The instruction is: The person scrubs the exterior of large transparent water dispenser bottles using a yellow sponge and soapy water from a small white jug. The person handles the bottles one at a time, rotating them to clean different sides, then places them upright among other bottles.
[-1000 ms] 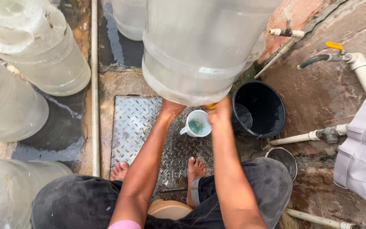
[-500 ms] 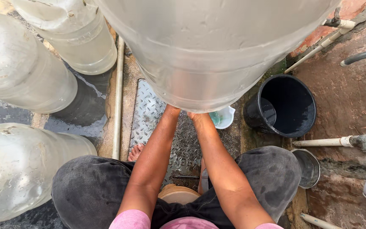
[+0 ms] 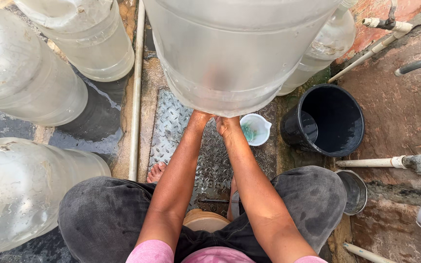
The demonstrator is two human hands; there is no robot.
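A large clear plastic water jug [image 3: 239, 53] fills the upper middle of the head view, close to the camera. Both my arms reach up under it. My left hand [image 3: 198, 117] and my right hand [image 3: 226, 124] press side by side against its lower end, and their fingers are hidden behind the jug. Just right of my right hand, a small white cup [image 3: 255, 129] with green liquid sits on the ribbed metal plate [image 3: 171, 131], apart from both hands. I am seated, with my bare feet on the plate.
Several more clear jugs stand at the left, such as one jug [image 3: 20, 78] and another [image 3: 20, 190]. A black bucket [image 3: 327, 122] with water is at the right. White pipes [image 3: 381, 162], a metal bowl [image 3: 354, 192] and wet ground surround it.
The large jug has come closer and now fills more of the view. The white cup, earlier between my hands, now sits to the right of them.
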